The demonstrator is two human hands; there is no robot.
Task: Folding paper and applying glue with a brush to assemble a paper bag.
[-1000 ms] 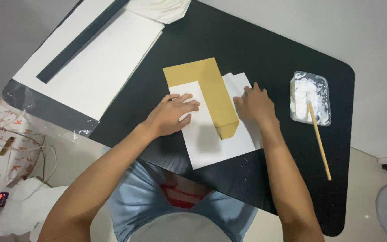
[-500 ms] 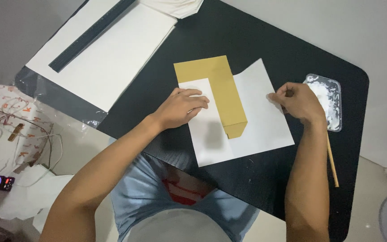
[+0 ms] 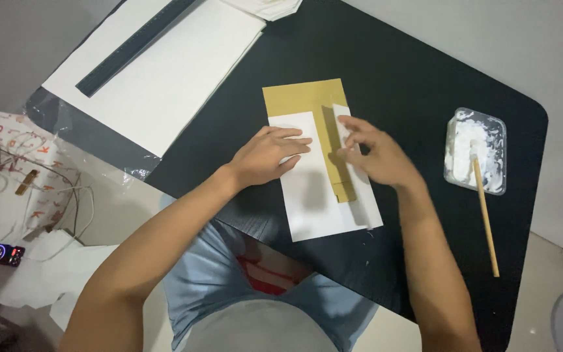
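Two bare hands work one folded job on the black table (image 3: pixel 412 85): left hand (image 3: pixel 265 155) lies flat, fingers together, pressing down the left white paper flap (image 3: pixel 307 195); right hand (image 3: pixel 376 156) sits open, fingers slightly spread, on the right white flap (image 3: pixel 360 195), gripping nothing. Between and under them lies one mustard-brown card (image 3: pixel 298 98), top edge and middle strip showing. Judged from this: both side flaps look folded in over the card, right one seems to be getting smoothed down; whether paste is already under it can't be told. Bottom white edge looks unfolded, so likely more folding left. Counts: one clear tray of white paste (image 3: pixel 476 151) at the right, one wooden stick (image 3: pixel 487 218) resting in it, one large white sheet (image 3: pixel 164 72) top left, one dark ruler (image 3: pixel 131 47) on that sheet. Floor clutter at left, unclear
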